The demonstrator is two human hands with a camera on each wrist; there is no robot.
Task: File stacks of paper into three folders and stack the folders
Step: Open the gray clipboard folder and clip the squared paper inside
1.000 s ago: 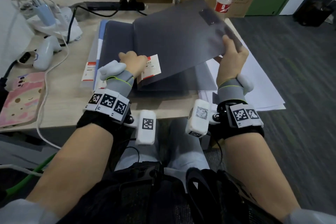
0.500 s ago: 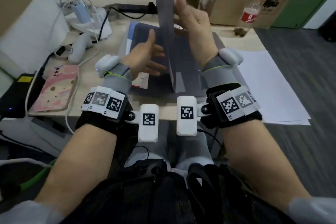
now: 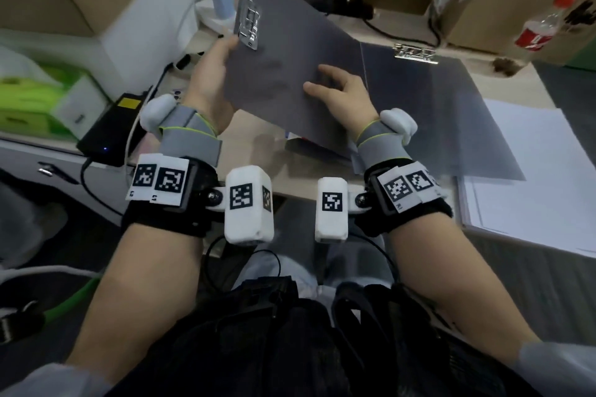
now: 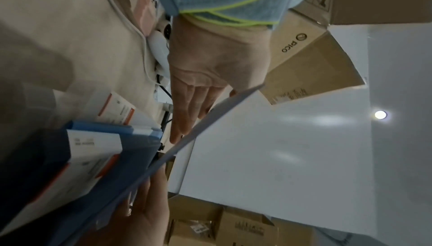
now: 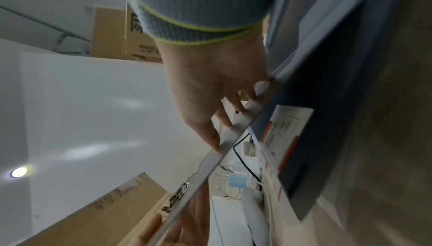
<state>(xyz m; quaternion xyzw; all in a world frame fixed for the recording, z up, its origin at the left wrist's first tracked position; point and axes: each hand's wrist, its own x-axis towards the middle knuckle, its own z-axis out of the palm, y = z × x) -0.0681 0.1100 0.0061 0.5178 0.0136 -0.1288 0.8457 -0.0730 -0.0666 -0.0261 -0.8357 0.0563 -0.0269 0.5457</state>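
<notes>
Step in hand: opening grey folder (image 3: 435, 100) for filing. Right half lies flat on desk (image 3: 258, 151), metal clip (image 3: 414, 53) at far edge. Left cover (image 3: 300, 42) stands raised and tilted. Left hand (image 3: 209, 87) holds cover: thumb over edge, straight fingers beneath. Right hand (image 3: 348, 97) rests on cover's upper face, fingers spread, gripping nothing. Paper stack (image 3: 532, 177) lies just beside right half, unfiled. Next move likely: lay cover flat, lift clip, slide paper under it.

Back right: cardboard box (image 3: 496, 0) printed PICO, red-capped bottle (image 3: 541, 29) just beside it. Rear of desk (image 3: 516, 80): black power strip (image 3: 350, 6), blue charger (image 3: 222, 0) amid white cables (image 3: 190, 10). Left edge: black device (image 3: 106, 132) showing blue light, green packs (image 3: 29, 97) nearby.
</notes>
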